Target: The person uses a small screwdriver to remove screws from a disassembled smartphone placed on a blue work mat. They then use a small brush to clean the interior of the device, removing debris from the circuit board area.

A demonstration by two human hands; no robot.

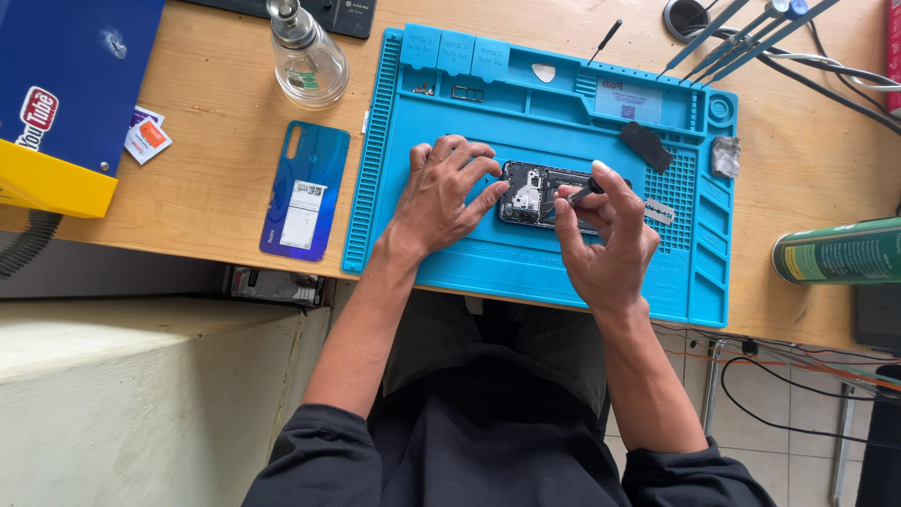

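At the near edge of the desk [216, 113], a blue mat [526, 272] lies flat, its near rim just over the person's lap. Right hand [608, 239] rests on the mat, thumb and forefinger pinched tight around a thin dark tool [584, 193] whose tip meets the phone [533, 193]. Left hand [443, 195] sits to the left of it, fingers spread and curled, fingertips pressing on the left end of the phone and holding it flat. Phone lies mid-mat, back removed, metal shields and boards exposed. Just right of the phone, a small silver strip [659, 211] lies on the mat's ribbed grid; farther, a dark flat piece [646, 145]. Left of the mat, on bare wood, a blue back cover [305, 191] lies inside-up, carrying a white label. Right side, near edge: a green can [838, 252] on its side. Far row of the mat: tray compartments with a white pick [543, 71] and small parts. Far left of the mat, a glass bottle [306, 53] stands upright. Far right, several screwdrivers [741, 33] lean across the mat's corner, cables beyond.
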